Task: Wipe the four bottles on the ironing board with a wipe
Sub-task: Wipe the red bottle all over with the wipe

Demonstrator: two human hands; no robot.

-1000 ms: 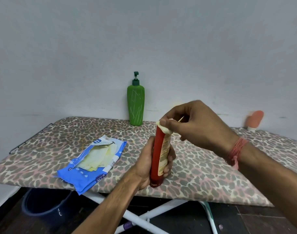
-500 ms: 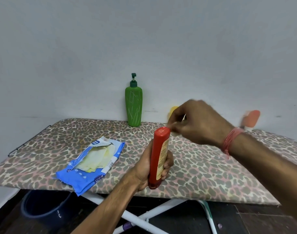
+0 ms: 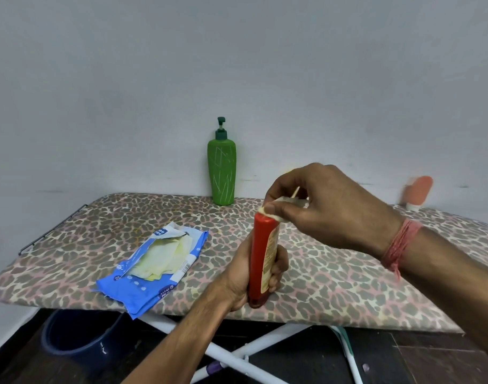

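Three bottles show plainly on the ironing board (image 3: 334, 275): one red bottle (image 3: 262, 261), one green pump bottle (image 3: 222, 173) and one orange bottle (image 3: 418, 193), blurred at the far right. One wipe (image 3: 281, 204) sits at the red bottle's top. There is one blue wipe packet (image 3: 154, 267), one dark bucket (image 3: 79, 333) under the board, and two hands: one left hand (image 3: 245, 281) and one right hand (image 3: 326, 206).

A dark blue bucket (image 3: 79, 336) stands on the floor under the board's left end, left of the white crossed legs (image 3: 237, 356). A grey wall (image 3: 237, 65) rises behind.
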